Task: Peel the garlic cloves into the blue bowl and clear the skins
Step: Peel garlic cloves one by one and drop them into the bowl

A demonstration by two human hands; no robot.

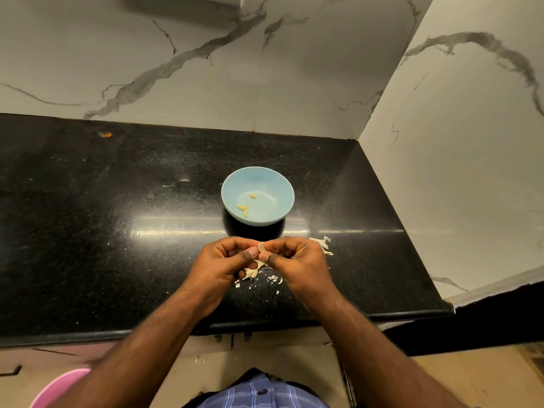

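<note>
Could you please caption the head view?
Both hands pinch a garlic clove near the blue bowl.

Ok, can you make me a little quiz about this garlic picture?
1. How many peeled cloves lie in the blue bowl?
2. True or false: both the left hand and the right hand pinch one garlic clove.
3. Where do the loose skins lie: A in the bowl, B on the black counter, C on the floor?

Key: 1. Three. 2. True. 3. B.
</note>
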